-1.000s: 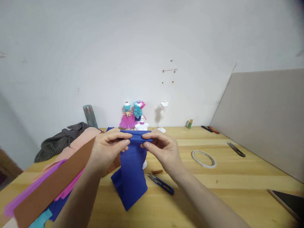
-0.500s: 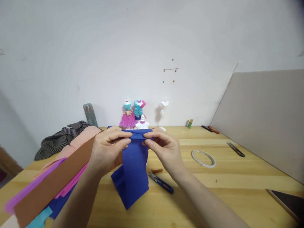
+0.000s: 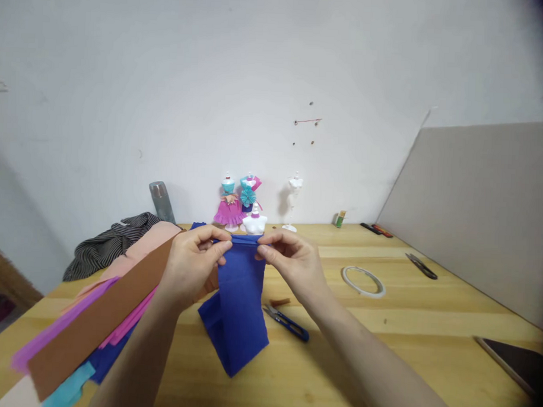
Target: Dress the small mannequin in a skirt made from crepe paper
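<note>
A strip of blue crepe paper [image 3: 241, 303] hangs between my hands over the table, its top edge folded over into a narrow band. My left hand [image 3: 193, 259] pinches that band at its left end between thumb and fingers. At the right end, my right hand [image 3: 296, 259] grips it the same way. Just behind the fold stands a small white mannequin torso [image 3: 254, 223] with a pink band at its neck; its lower part is hidden. Blue-handled thread snips [image 3: 287, 324] lie on the table below my right hand, beside a small brown scrap [image 3: 280, 302].
Brown, pink, purple and other coloured strips [image 3: 102, 316] cover the left side, near striped cloth [image 3: 112, 245] and a bottle [image 3: 161, 202]. Dressed mini mannequins [image 3: 229, 208] and a bare one [image 3: 293, 198] stand behind. A tape roll [image 3: 363, 282] and dark snips [image 3: 421, 266] lie right.
The folded band at the top of the blue crepe paper looks narrower and flatter now. My fingers have shifted slightly along it, and more of the white torso shows above the fold.
</note>
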The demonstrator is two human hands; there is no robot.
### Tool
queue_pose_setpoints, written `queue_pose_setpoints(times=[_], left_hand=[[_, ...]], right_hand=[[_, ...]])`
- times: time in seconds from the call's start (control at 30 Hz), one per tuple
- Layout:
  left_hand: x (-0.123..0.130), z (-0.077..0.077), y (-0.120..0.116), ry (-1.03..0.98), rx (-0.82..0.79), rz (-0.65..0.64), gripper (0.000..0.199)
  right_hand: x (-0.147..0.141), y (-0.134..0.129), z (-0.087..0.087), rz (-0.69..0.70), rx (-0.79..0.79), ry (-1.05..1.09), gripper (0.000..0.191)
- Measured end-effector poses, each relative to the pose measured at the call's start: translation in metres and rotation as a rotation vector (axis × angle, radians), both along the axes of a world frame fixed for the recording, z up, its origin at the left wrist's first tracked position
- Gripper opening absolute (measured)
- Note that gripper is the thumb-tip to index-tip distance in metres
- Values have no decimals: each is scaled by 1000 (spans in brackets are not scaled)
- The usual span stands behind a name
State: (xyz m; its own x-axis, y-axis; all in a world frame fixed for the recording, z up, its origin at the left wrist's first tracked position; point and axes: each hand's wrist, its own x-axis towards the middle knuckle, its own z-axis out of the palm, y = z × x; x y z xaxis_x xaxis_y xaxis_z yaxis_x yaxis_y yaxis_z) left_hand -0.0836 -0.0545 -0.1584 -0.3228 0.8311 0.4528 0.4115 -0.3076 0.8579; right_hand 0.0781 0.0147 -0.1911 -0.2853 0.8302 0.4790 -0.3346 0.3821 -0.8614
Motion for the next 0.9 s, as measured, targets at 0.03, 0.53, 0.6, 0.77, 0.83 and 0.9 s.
queue_pose_setpoints(times=[0.03, 0.53, 0.6, 0.77, 0.83, 0.9], left_hand=[[0, 0, 0, -24, -25, -8, 3], [2, 7, -1, -247, 0, -86, 16], [2, 7, -1, -252, 15, -73, 14], [3, 6, -1, -295, 78, -46, 12], [2, 6, -2, -321, 83, -55, 13], [0, 6, -3, -336, 63, -81, 13]], right_hand=[[0, 0, 0, 7, -7, -4, 13], [3, -1, 4, -36, 33, 26, 15], [4, -3, 4, -71, 73, 19, 14], [3, -5, 4, -101, 94, 0, 13], [3, -6, 4, -88, 77, 10, 13], [3, -6, 4, -90, 77, 20, 12]])
